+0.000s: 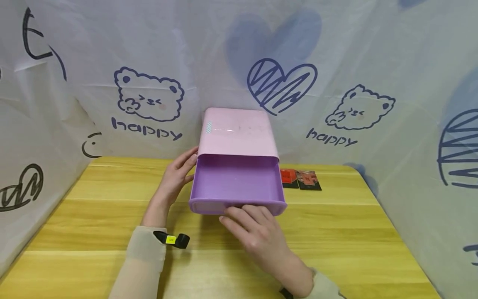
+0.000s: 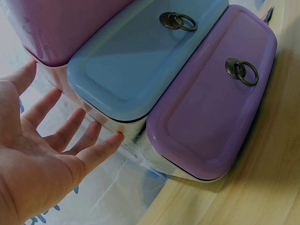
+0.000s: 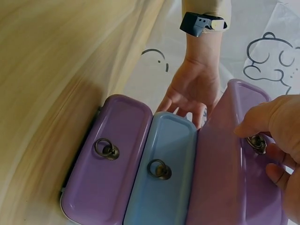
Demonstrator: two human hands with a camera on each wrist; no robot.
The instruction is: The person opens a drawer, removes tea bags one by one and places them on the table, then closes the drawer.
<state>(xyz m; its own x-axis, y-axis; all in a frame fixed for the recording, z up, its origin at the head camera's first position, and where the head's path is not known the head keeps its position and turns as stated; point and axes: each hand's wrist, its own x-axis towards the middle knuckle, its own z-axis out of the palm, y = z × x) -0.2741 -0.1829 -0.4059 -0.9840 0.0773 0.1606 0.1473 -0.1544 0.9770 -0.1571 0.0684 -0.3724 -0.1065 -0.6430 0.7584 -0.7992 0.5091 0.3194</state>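
A small chest with a pale pink casing [image 1: 239, 135] stands on the table. Its top purple drawer [image 1: 208, 206] is pulled well out, and the bare inside shows in the head view. My right hand [image 1: 257, 228] is at that drawer's front, fingers curled about its brass ring handle [image 3: 256, 143], which they partly hide. On the chest's left side rests my left hand [image 1: 175, 178]; its fingers [image 2: 70, 126] are spread and fairly straight, tips against the casing. Below the top drawer, a blue drawer [image 2: 140, 61] and a lower purple drawer [image 2: 206, 108] are closed, each with a ring handle.
Two dark and red flat packets or cards [image 1: 309, 180] lie on the wooden table [image 1: 336, 232] to the right of the chest. A white cloth [image 1: 209, 50] with drawn bears and hearts hangs close behind it and along both sides.
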